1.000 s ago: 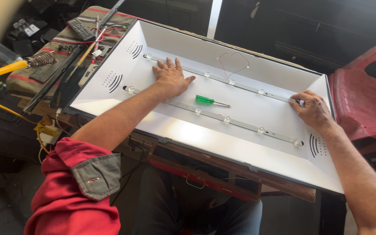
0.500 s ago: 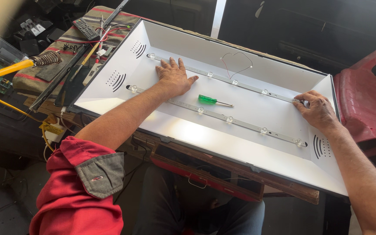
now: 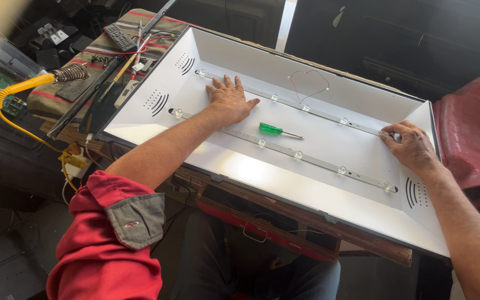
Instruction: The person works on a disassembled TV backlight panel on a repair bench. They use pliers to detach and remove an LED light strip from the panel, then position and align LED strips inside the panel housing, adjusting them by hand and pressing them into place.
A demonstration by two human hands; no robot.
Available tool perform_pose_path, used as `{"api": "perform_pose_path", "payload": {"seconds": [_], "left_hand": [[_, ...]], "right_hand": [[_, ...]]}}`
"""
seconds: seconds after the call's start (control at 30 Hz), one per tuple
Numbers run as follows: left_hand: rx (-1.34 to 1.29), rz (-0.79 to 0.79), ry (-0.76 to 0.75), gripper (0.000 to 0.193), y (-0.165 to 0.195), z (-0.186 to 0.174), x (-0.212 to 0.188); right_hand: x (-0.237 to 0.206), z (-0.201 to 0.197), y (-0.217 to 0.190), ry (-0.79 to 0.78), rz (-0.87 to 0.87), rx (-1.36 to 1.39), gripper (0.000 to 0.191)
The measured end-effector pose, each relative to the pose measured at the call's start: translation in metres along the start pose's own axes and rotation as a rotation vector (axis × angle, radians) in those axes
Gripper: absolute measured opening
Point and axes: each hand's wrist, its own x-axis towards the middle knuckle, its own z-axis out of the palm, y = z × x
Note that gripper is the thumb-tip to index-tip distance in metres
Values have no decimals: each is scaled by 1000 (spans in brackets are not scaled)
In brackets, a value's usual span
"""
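left hand [image 3: 228, 100] flat, fingers spread, right hand [image 3: 412, 145] curled, arms outstretched

Pretty cluttered workshop corner tbh. Worn wooden bench [image 3: 306, 222] underneath, striped cloth [image 3: 98, 53] over its far left end, red plastic chair [image 3: 470, 139] off to the right. Dark panels [image 3: 418, 39] lean along the back, and bright daylight comes through a narrow gap [image 3: 286, 22] between them.
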Motion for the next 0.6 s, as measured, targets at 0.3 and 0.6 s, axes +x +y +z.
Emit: {"api": "perform_pose_path", "payload": {"seconds": [0.3, 0.6], "left_hand": [[10, -8, 1, 92, 2, 5, 6], [29, -3, -16, 91, 2, 6, 6]], "right_hand": [[0, 2, 6, 20, -47, 5, 27], [0, 2, 6, 12, -34, -3, 25]]}}
